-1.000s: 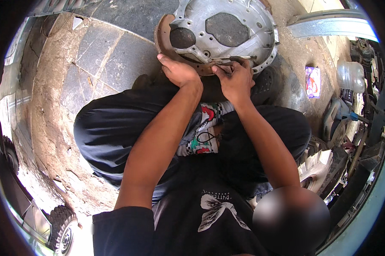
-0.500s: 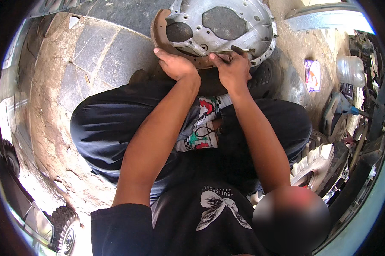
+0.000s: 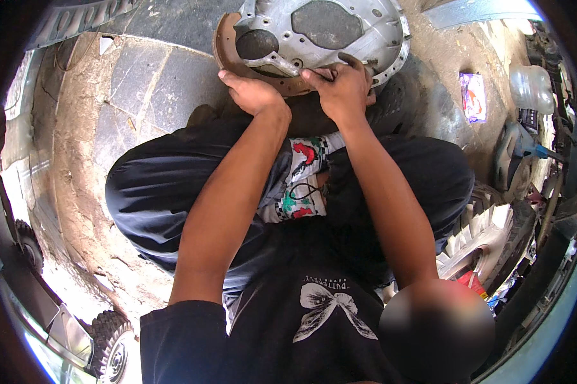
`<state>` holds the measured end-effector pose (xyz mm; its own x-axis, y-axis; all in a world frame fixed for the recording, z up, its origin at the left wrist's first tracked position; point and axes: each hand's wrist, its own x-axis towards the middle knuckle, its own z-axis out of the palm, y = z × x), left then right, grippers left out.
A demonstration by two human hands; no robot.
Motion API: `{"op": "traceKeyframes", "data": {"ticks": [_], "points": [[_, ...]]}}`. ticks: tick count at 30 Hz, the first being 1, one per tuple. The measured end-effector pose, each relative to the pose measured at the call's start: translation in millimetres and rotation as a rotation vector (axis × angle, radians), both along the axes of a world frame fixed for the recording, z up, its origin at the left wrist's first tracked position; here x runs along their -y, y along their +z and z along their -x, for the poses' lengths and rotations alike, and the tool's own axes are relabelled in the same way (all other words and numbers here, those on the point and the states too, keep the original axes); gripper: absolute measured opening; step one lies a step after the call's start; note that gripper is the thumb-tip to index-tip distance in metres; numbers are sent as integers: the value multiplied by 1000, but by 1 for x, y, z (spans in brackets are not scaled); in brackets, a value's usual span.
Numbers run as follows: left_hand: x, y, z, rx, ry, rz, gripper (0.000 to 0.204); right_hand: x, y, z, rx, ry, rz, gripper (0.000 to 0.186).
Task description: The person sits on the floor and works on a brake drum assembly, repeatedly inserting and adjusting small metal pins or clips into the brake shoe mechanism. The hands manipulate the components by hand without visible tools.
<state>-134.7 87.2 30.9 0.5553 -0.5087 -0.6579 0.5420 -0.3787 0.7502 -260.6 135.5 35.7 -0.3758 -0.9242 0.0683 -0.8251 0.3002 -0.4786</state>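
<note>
A round cast-metal housing (image 3: pixel 378 48), grey with several openings and bolt holes, is tilted up before my crossed legs. Along its left and near rim runs a brown, rusty-looking curved band (image 3: pixel 226 48). My left hand (image 3: pixel 256 96) grips the near-left rim, thumb at the brown band and the other fingers hidden beneath. My right hand (image 3: pixel 343 89) is closed at the near rim, right of the left hand, with darkened fingertips over the metal. Whatever lies between its fingers is too hidden to name.
Grey floor tiles (image 3: pixel 135 77) lie to the left. On the right are a purple wrapper (image 3: pixel 472 97), a clear plastic container (image 3: pixel 531 88), a grey-blue tool (image 3: pixel 512 153) and a toothed, pale wheel-like part (image 3: pixel 483 237). A treaded wheel (image 3: pixel 112 345) stands at lower left.
The housing and both hands sit slightly higher and further left in the picture, as the whole view has shifted. My right fingers have moved a little along the rim; both hands keep their places.
</note>
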Motion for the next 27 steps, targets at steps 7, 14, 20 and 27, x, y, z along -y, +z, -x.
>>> {"op": "traceKeyframes", "data": {"ticks": [7,14,20,27], "points": [[-2,8,0,-60,-8,43,86,-6,21,45,572,-91,131,47],[-1,10,-3,-117,-12,82,86,-29,81,61,835,-21,65,34],[0,12,0,-144,-65,156,84,-13,40,47,913,-35,56,40],[2,12,-7,-211,-139,266,79,-3,41,42,705,23,22,37]]}}
